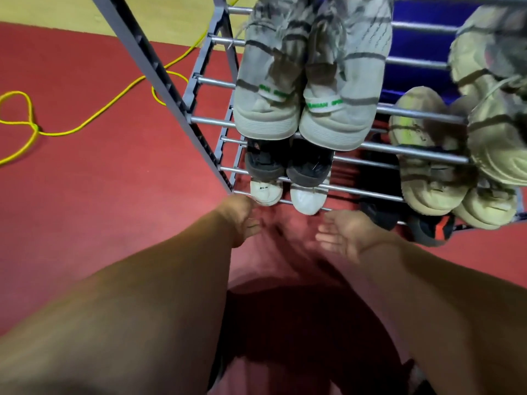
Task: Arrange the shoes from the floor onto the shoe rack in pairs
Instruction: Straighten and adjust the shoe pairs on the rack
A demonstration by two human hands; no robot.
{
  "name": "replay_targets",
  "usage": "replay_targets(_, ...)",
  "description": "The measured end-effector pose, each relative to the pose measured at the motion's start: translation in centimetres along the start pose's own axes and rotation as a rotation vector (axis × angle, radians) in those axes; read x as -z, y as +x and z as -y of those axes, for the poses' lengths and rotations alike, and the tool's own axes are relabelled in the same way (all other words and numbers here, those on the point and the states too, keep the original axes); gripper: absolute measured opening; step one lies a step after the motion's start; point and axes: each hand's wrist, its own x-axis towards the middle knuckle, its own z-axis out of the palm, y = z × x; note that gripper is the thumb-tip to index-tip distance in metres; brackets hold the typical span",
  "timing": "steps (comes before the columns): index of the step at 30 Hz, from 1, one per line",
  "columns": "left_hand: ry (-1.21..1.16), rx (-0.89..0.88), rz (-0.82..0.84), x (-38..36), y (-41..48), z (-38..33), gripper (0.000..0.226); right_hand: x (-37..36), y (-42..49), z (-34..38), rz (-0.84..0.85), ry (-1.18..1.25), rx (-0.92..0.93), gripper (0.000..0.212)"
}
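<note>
I look straight down the front of a grey metal shoe rack [209, 121] with silver bars. A grey knit pair with green-lettered heel bands [299, 109] sits on an upper tier. Below it stands a black pair [288, 166], and under that a white pair [288, 196] on the lowest tier. At the right, beige chunky sneakers [445, 169] fill several tiers, above a black and orange shoe [427, 230]. My left hand [242, 220] and my right hand [342, 235] hover empty, fingers relaxed, just in front of the white pair.
A yellow cable [85, 124] loops across the red floor [114, 195] at the left. A pale yellow floor strip lies at the top left. A blue surface [419, 47] shows behind the rack. A dark shadow covers the floor between my forearms.
</note>
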Motion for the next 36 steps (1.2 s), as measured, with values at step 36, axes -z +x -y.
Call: replay_targets(36, -0.133, -0.004, 0.029, -2.6, 1.5, -0.2, 0.023, -3.4, 2.0, -0.3, -0.183, 0.48, -0.005, 0.012)
